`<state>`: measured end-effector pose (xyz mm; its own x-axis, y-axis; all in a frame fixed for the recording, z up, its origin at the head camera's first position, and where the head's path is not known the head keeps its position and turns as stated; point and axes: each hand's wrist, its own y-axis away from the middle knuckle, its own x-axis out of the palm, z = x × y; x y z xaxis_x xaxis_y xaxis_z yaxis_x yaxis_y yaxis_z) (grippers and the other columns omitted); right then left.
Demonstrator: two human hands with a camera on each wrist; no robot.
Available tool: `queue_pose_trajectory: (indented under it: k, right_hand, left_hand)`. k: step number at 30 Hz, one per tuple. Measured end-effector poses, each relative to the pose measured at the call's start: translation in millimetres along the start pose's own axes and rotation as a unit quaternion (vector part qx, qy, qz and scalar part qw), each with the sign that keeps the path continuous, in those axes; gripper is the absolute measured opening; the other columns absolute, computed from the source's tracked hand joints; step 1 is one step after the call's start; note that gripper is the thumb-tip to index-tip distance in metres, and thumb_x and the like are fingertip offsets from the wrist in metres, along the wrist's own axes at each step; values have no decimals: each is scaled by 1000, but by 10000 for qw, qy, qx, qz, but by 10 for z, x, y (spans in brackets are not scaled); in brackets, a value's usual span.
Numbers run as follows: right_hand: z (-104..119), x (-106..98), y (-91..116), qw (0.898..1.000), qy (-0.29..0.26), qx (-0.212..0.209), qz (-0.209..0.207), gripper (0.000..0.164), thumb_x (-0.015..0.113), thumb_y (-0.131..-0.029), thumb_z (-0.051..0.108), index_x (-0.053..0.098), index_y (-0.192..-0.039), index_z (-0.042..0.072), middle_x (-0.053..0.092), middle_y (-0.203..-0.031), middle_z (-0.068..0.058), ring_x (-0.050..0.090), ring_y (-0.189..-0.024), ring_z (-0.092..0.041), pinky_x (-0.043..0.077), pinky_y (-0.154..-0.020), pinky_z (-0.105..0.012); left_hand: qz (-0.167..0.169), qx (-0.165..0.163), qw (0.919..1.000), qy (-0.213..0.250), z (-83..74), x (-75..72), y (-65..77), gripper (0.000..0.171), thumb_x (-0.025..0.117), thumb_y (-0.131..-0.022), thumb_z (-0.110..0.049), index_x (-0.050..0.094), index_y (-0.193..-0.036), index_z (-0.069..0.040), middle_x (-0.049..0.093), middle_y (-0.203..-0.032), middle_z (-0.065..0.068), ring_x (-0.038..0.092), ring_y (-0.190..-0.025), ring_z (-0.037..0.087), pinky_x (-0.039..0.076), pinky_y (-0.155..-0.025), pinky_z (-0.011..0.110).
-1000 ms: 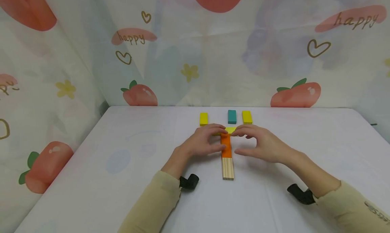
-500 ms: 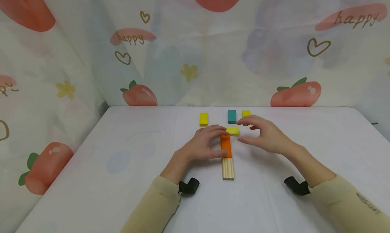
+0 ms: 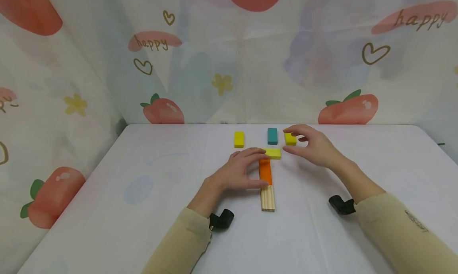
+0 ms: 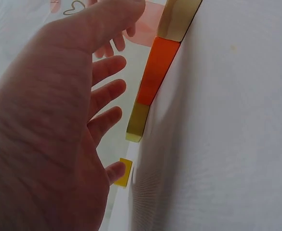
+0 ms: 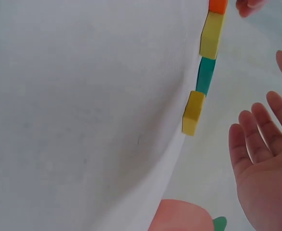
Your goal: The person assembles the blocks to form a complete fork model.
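My left hand (image 3: 236, 171) hovers beside and over an orange block (image 3: 265, 171), its fingers loosely bent and holding nothing. Behind the orange block lies a crosswise yellow block (image 3: 274, 154), partly hidden by my left fingers; a plain wood block (image 3: 267, 199) continues the line toward me. Further right, my right hand (image 3: 316, 148) is over the table by another yellow block (image 3: 290, 141), partly covering it in the head view. In the right wrist view a gap separates that hand's spread fingers (image 5: 247, 127) from the yellow block (image 5: 194, 113).
At the back of the white-covered table (image 3: 143, 234) stand a teal block (image 3: 272, 136) and a third yellow block (image 3: 239, 139). A patterned cloth backdrop (image 3: 250, 67) rises behind the table's far edge.
My right hand has moved away from the crosswise yellow block, back and to the right, to the rear right yellow block. The left hand has barely moved; the blocks look unmoved.
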<state>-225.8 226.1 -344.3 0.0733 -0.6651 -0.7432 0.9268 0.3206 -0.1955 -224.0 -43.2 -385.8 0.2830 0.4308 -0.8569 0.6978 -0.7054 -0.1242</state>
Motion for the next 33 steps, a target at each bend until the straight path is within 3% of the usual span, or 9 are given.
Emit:
queue_pose_trajectory:
  k: [12, 33]
  right_hand:
    - [-129, -13, -170, 9990, 27, 453, 36, 54, 73, -95, 25, 54, -140, 2, 49, -144, -20, 46, -128, -41, 41, -105, -58]
    - [-331, -33, -347, 9937, -13, 951, 598, 62, 72, -95, 28, 47, -147, 4, 39, -153, -21, 35, -136, -44, 34, -110, -59]
  left_hand:
    - [190, -112, 9997, -59, 5, 15, 24, 69, 77, -84, -51, 54, -145, -28, 38, -156, -10, 25, -146, 6, 13, -119, 53]
    - [395, -267, 9986, -250, -7, 5, 10, 74, 76, -83, -56, 52, -147, -29, 32, -160, -12, 16, -150, 6, 11, -120, 53]
